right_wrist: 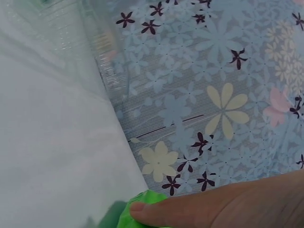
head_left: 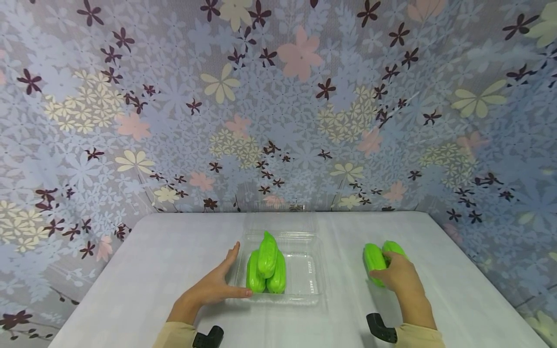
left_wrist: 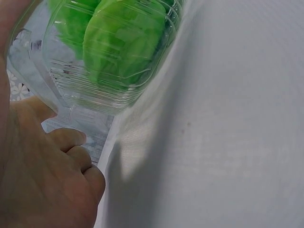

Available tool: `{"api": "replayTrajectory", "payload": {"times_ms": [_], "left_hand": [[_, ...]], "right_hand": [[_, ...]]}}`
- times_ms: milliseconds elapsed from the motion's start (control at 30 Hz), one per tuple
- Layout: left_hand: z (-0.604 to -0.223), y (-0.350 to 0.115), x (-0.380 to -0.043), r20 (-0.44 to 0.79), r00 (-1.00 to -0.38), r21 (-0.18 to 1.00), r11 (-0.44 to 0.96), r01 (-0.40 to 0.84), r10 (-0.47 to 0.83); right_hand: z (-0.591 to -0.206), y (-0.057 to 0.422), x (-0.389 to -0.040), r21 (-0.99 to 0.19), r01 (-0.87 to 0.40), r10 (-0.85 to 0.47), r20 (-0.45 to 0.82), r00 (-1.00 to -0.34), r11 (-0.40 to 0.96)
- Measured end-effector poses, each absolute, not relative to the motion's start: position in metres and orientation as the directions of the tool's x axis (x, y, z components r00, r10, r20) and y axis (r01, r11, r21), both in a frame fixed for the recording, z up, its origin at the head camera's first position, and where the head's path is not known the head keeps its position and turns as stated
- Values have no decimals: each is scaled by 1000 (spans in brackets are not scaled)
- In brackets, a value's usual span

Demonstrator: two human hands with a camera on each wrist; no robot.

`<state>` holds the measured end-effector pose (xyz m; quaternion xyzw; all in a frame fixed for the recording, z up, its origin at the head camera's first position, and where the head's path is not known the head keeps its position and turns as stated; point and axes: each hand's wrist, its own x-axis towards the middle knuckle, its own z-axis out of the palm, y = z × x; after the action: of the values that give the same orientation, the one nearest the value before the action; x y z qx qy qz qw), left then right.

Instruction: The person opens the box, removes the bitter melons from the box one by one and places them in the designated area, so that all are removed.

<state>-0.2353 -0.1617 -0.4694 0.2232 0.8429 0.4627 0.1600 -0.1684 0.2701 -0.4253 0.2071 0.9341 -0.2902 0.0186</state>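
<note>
A clear plastic clamshell box (head_left: 303,273) stands in the middle of the table with its lid folded back. Inside, on its left side, sit three bright green, ridged, elongated vegetables; one vegetable (head_left: 267,256) rests on top of two others. My left hand (head_left: 213,285) is spread at the box's front left corner, thumb along the front edge and fingers by the left wall. To the right, two more green vegetables lie side by side. My right hand (head_left: 401,276) grips the left vegetable (head_left: 373,257), its thumb across it, and partly covers the right vegetable (head_left: 393,248).
A white cloth covers the table (head_left: 187,241). Behind it hangs a flowered fabric backdrop (head_left: 278,121). The box's raised lid (head_left: 280,220) reaches the table's far edge. A black wrist strap (head_left: 380,328) shows at the right sleeve.
</note>
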Motion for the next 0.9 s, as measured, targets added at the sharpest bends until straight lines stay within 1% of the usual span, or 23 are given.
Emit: {"api": "replayTrajectory", "payload": {"times_ms": [367,567,767,900], "left_hand": [[-468,-162,-234,-64,-853,848,478,227,518],[-469,-162,-235,-63,-856,848,480,225,513],[-469,-162,-235,-61,-856,849,477,226,513],[-469,-161,-236,-61,-855,851,475,226,516]], "right_hand": [[-429,267,-170,-534,361,377,-84,-923,765],[-430,264,-171,-531,326,372,-23,-928,782],[-437,260,-173,-525,304,384,49,-922,795],[-439,257,-173,-531,308,402,67,-913,789]]}}
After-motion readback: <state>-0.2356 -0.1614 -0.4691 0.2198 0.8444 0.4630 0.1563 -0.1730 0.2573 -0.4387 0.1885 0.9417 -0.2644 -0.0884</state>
